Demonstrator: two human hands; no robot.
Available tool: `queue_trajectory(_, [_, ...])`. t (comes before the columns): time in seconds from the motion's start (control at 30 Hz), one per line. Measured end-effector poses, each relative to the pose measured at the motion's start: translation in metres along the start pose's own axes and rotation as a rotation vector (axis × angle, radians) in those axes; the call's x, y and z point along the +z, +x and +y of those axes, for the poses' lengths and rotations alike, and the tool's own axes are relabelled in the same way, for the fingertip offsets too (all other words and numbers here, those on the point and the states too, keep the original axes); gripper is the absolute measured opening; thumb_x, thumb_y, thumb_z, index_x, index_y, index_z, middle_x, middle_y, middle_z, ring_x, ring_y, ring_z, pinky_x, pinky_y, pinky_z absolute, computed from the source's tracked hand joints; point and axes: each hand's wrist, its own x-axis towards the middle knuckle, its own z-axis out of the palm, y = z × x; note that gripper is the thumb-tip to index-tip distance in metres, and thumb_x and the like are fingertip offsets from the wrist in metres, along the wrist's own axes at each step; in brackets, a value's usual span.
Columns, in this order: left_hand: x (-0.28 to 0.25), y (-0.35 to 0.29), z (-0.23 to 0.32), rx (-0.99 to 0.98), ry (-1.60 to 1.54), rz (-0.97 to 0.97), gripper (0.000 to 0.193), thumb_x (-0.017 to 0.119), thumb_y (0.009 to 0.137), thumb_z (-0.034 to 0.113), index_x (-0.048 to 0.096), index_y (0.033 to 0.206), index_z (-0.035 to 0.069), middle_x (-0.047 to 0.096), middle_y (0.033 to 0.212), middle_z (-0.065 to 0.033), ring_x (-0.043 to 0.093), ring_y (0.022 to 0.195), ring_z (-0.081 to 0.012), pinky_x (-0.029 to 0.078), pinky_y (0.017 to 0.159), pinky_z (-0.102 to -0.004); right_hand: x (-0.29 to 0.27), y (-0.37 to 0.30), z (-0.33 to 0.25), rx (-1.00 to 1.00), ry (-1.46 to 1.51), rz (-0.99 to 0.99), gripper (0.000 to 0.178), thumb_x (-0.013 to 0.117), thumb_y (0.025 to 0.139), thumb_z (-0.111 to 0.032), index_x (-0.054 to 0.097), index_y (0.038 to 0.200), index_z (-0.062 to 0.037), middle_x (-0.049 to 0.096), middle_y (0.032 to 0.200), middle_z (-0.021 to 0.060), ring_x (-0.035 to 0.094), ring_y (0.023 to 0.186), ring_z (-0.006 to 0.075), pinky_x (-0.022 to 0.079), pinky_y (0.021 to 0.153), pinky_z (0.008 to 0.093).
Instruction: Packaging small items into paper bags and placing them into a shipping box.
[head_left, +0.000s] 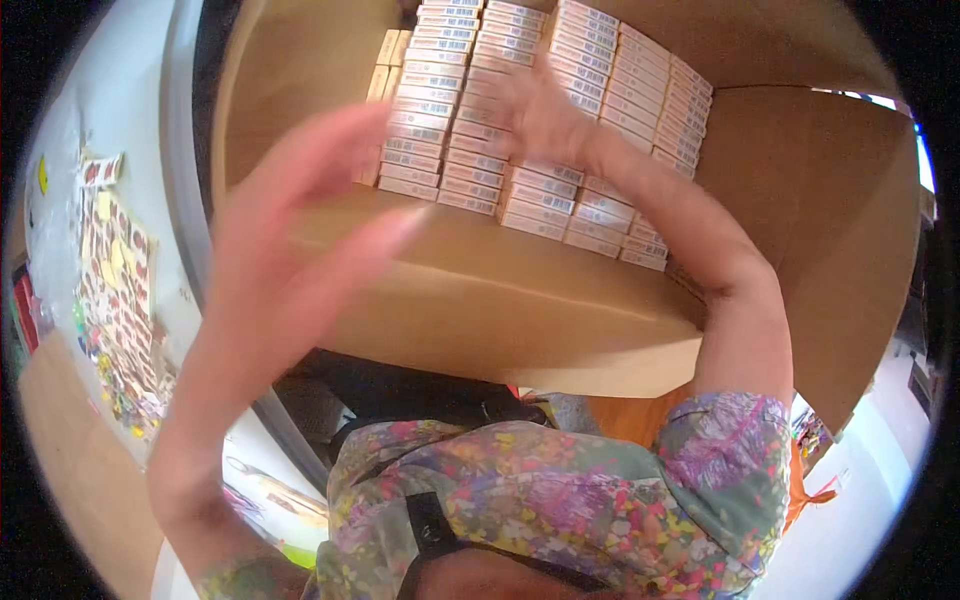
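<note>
A large open cardboard box [500,320] stands in front of me. Inside it, small flat white-and-orange boxes [582,48] are piled in several upright columns. My left hand [285,225] is raised over the near left part of the carton. Its thumb stands well apart from the fingers, and nothing is between them. My right hand [545,115] reaches into the carton, in front of the middle columns. Motion smears its fingers, so I cannot tell whether they touch or hold one of the small boxes.
Some small boxes at the left back [385,75] show plain yellowish sides. The carton's flap [810,230] stands out on the right. To the left is a white table [145,80] with a sticker sheet [118,270] and small colourful bits. Scissors [250,468] lie nearer me.
</note>
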Motion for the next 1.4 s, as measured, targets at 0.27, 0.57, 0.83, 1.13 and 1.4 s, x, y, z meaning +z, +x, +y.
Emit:
queue_trajectory(0.27, [-0.001, -0.263, -0.017, -0.359, 0.131, 0.282, 0.037, 0.067, 0.075, 0.0, 0.061, 0.112, -0.001, 0.063, 0.109, -0.0104, 0.06, 0.1, -0.0216, 0.045, 0.092, -0.0341, -0.012, -0.018, -0.04, -0.037, 0.005, -0.325, 0.063, 0.044, 0.091, -0.06, 0.052, 0.136, -0.0171, 0.031, 0.152, 0.0101, 0.022, 0.143, 0.0316, 0.006, 0.112, 0.0668])
queue_trajectory(0.57, [0.078, -0.402, -0.047, -0.533, -0.314, 0.72, 0.035, 0.065, 0.074, -0.007, 0.062, 0.109, -0.001, 0.067, 0.1, -0.0117, 0.063, 0.094, -0.02, 0.048, 0.088, -0.0327, -0.176, 0.105, -0.213, -0.357, 0.394, 0.69, 0.026, 0.07, 0.078, -0.006, 0.066, 0.104, -0.0045, 0.067, 0.102, 0.011, 0.063, 0.089, 0.0305, 0.049, 0.077, 0.0388])
queue_trajectory(0.83, [0.036, -0.474, -0.083, -0.171, -0.023, 0.842, 0.028, 0.069, 0.076, -0.005, 0.064, 0.103, -0.003, 0.069, 0.096, -0.011, 0.066, 0.088, -0.0192, 0.05, 0.08, -0.0309, -0.145, 0.122, -0.409, -0.769, 0.536, 0.19, 0.014, 0.075, 0.073, -0.006, 0.067, 0.085, -0.0051, 0.063, 0.076, 0.0061, 0.058, 0.063, 0.0232, 0.046, 0.057, 0.0348])
queue_trajectory(1.13, [0.043, -0.566, -0.075, -0.636, -0.128, 1.415, 0.031, 0.072, 0.078, -0.001, 0.065, 0.108, 0.002, 0.068, 0.095, -0.0092, 0.065, 0.088, -0.0161, 0.051, 0.077, -0.0288, -0.172, 0.123, -0.528, -0.855, 0.797, -0.043, 0.032, 0.082, 0.067, -0.012, 0.066, 0.093, -0.0045, 0.064, 0.085, 0.0098, 0.063, 0.072, 0.0272, 0.05, 0.06, 0.0351])
queue_trajectory(1.4, [0.086, -0.604, -0.12, -0.814, 0.234, 1.678, 0.033, 0.077, 0.073, 0.009, 0.065, 0.104, 0.006, 0.059, 0.116, -0.0124, 0.058, 0.106, -0.0288, 0.049, 0.087, -0.0381, -0.159, 0.127, -0.57, -0.97, 0.74, -0.013, 0.051, 0.084, 0.063, -0.019, 0.065, 0.107, -0.002, 0.062, 0.096, 0.0122, 0.062, 0.082, 0.0299, 0.052, 0.068, 0.0341])
